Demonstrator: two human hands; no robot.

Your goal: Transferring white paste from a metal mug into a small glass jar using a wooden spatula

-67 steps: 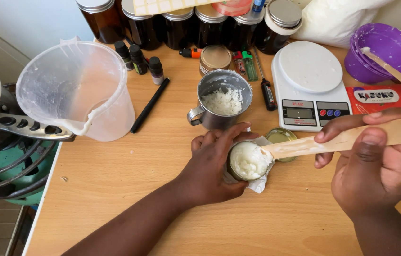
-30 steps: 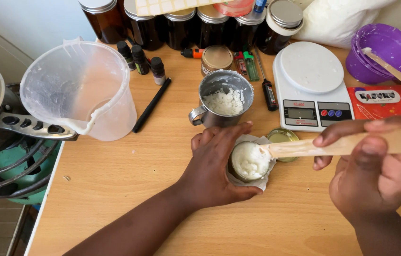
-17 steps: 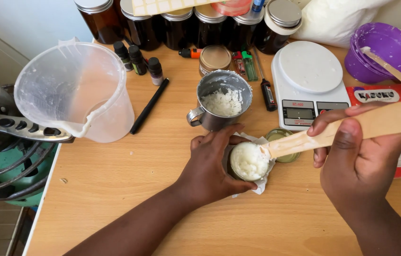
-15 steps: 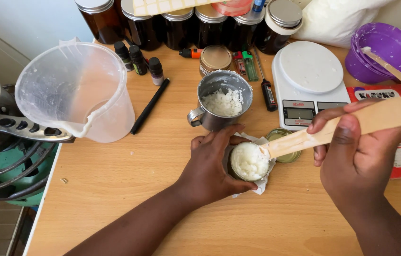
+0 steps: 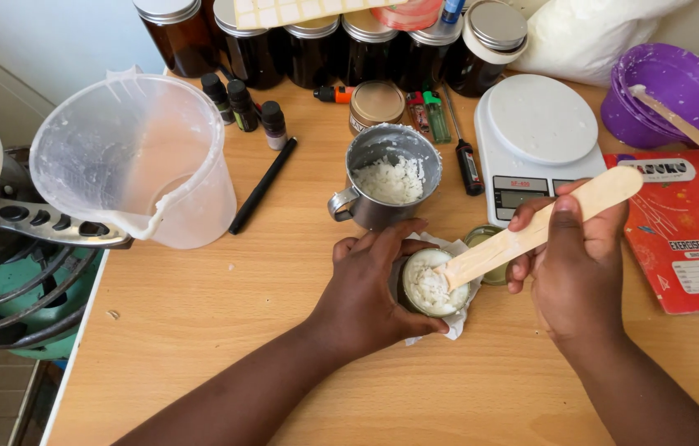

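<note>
Two hands in use | small jar (image 5: 432,285) being wrapped by left hand (image 5: 370,289) | wooden spatula (image 5: 543,225) being pinched by right hand (image 5: 572,264), long axis slanting down-left, tip being pressed into jar's white cream.

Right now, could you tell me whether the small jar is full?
Full: white cream fills the small jar to its rim, and the wooden spatula presses into it.

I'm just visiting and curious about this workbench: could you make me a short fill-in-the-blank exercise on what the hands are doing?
1. The left hand grips a small jar filled with a ____ creamy substance.
2. The right hand holds a flat ____ stick whose tip rests in the jar.
3. Behind the jar stands a ____ mug.

Missing words: white; wooden; metal
</note>
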